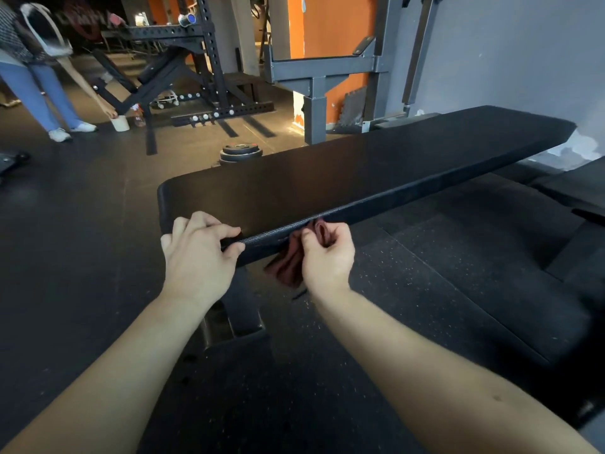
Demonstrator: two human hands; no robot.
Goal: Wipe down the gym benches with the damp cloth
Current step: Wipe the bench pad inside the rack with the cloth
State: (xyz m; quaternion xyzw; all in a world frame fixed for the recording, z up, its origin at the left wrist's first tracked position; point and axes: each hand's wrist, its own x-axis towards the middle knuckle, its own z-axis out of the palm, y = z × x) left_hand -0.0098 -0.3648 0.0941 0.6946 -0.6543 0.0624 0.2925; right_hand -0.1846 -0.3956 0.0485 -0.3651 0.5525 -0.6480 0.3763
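Here, left hand (pixel 196 253) gripped the bench (pixel 360 172) edge, fingers curled over it, right hand (pixel 327 253), at its three o'clock, pinched the red cloth (pixel 287 262) against that edge.

Nothing legible anywhere, folks. Beyond the left grip (pixel 196 253), the weight plates (pixel 240 152) on the floor carry small reddish marks, but they're too small and blurred to read. No other labels, numbers or signs to call.

A long black padded bench (pixel 343 172) stands flat; a crumpled dark red cloth (pixel 288 260) presses against its near edge.
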